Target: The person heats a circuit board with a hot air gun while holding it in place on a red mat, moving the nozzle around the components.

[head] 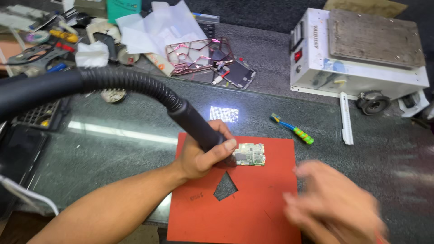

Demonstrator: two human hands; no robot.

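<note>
Gripping the black hose nozzle (199,129), your left hand (201,156) sits just left of the small circuit board (249,154) on the red mat (253,199), the board's long axis running left-right. Your right hand (334,203) is blurred, farther off at lower right; whether it is spread or closed cannot be told.

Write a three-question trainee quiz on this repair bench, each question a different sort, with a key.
1. True or false: the left hand grips the black hose handle.
2. What does the circuit board lie on? A) red mat B) white machine C) glass
3. Fill in: the blurred right hand holds ____.

Key: 1 true. 2 A. 3 nothing visible.
</note>
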